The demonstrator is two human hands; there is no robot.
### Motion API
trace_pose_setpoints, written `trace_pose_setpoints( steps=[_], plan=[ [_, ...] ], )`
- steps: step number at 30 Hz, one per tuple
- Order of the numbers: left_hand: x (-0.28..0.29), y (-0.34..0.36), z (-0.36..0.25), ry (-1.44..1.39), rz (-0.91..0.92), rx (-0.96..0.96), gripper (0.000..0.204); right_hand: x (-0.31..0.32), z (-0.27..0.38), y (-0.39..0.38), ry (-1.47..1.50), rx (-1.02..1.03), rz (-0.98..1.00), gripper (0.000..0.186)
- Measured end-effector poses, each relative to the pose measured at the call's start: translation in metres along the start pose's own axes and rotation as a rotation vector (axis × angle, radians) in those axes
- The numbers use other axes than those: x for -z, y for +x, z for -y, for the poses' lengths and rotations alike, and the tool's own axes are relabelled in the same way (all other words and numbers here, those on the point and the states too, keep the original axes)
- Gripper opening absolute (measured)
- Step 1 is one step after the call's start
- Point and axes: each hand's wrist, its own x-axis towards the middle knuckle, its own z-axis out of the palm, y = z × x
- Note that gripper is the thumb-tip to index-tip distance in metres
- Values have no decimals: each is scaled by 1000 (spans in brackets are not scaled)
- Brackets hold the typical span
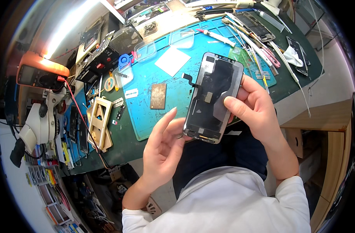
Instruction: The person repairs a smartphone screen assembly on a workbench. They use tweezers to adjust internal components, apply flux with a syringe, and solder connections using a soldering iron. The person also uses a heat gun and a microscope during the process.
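While holding up a slim, black, rectangular phone screen (215, 87) with its back face turned upward, keep the pinch along the rim light and even. Positioned in mid-air in front of the torso, seen across the near edge of a blue work mat (140, 112) and the dark trousers (235, 149), top end tipped slightly to the right. Right hand (257, 110): closed on the long right edge, thumb flat on the back face, fingers underneath. Left hand (162, 149): loosely curled at the lower left corner, fingertips seemingly touching; impossible to tell how firmly.

Probably best to share the weight between both hands, pressing only near the edges. Take special care with the thin black ribbon cable (189, 79) jutting from the left side; likely to crease or tear if snagged. Perhaps safer farther forward, low above the mat, in case of a slip. Nearby on the mat: a brown, rectangular metal plate (158, 96), a white square sheet (172, 61) beyond, and a flat silver razor blade (131, 93), best kept well apart from the cable.
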Motion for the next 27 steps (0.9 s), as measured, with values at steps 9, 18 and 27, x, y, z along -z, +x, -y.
trace_pose_setpoints(
  steps=[9, 18, 27],
  plan=[
    [24, 19, -7, 580, 246, -484, 80, 5, 5, 5, 35, -128, 103, 45],
    [23, 16, -5, 432, 158, -437, 75, 4, -1, 6, 58, -119, 109, 47],
    [0, -2, 3, -44, -56, -118, 62, -3, 6, 1, 70, -57, 147, 45]
  ],
)
